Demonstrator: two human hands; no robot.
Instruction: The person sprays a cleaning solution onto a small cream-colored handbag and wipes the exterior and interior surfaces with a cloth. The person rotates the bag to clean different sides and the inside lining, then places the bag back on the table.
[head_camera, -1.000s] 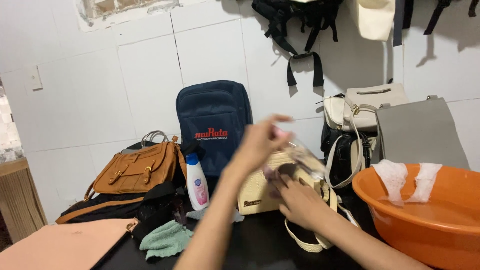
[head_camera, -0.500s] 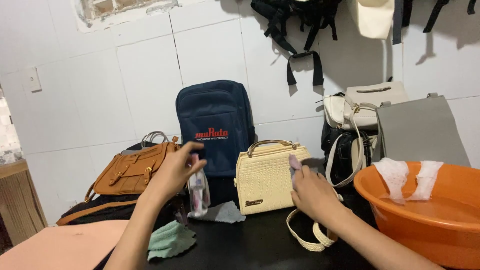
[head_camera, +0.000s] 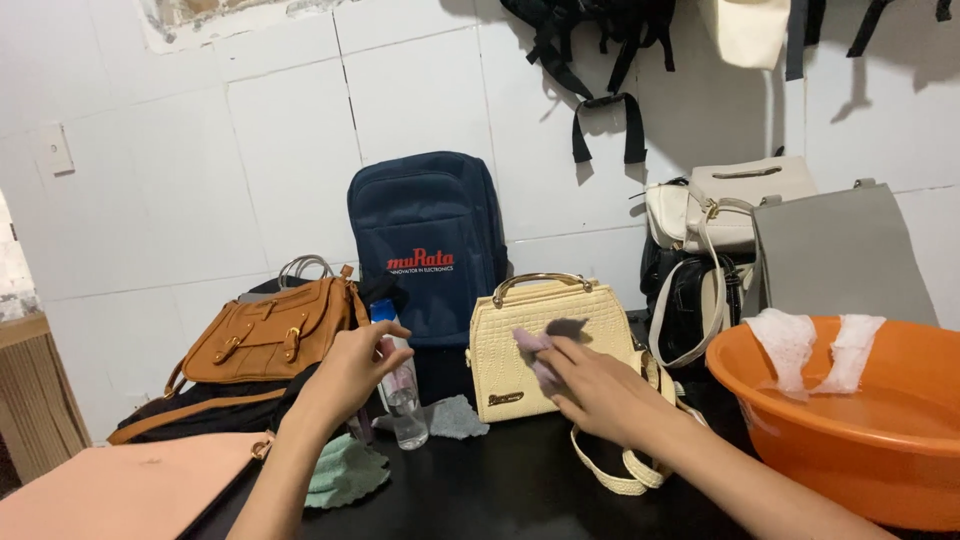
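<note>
The left hand (head_camera: 352, 372), which a second earlier was up at the cream handbag (head_camera: 545, 345), had dropped to nine o'clock and closed around the blue-capped spray bottle (head_camera: 400, 385). The right hand (head_camera: 590, 385) pinched a purple cloth (head_camera: 545, 345) against the handbag's front. Behind, at twelve o'clock, stood a navy backpack (head_camera: 425, 240) bearing a red logo.

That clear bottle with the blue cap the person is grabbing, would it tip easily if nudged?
Probably. The bottle is tall and narrow on the black table, so likely tippy. It looks nearly empty, hence light. The left hand wraps it, which should steady it.
</note>
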